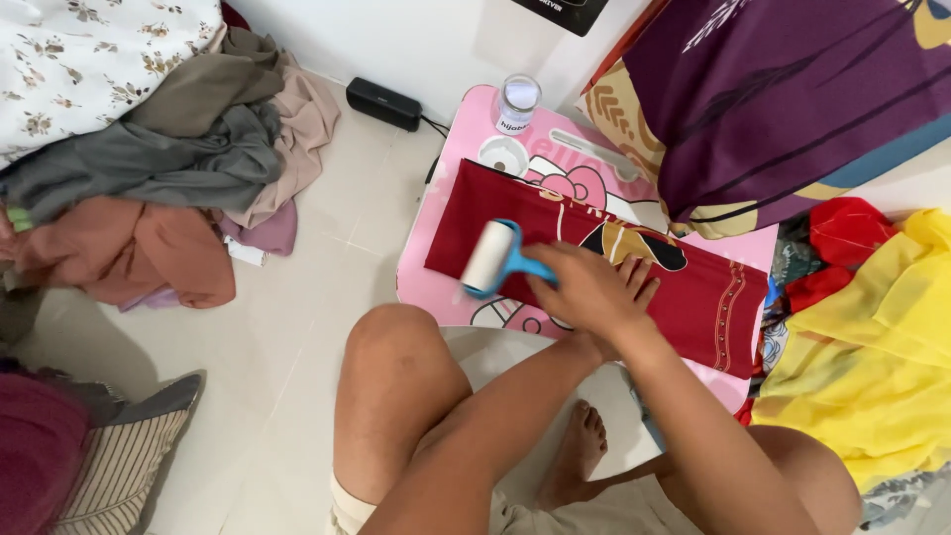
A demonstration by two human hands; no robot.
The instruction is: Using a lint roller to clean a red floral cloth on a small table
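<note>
Head view: left hand [580,282] grips blue handle of lint roller [492,258], roller on left end of red cloth [684,282] at frame centre, on pink tabletop [466,134]; right hand [632,275] flat, fingers spread, pressing cloth; rolling judged underway, right part left

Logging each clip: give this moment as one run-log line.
left hand: grips blue lint roller | right hand: flat on red cloth | cloth: on pink table

pink lap table [466,149], folded red cloth [693,287] on it, small clear jar [516,103] at far edge
</note>
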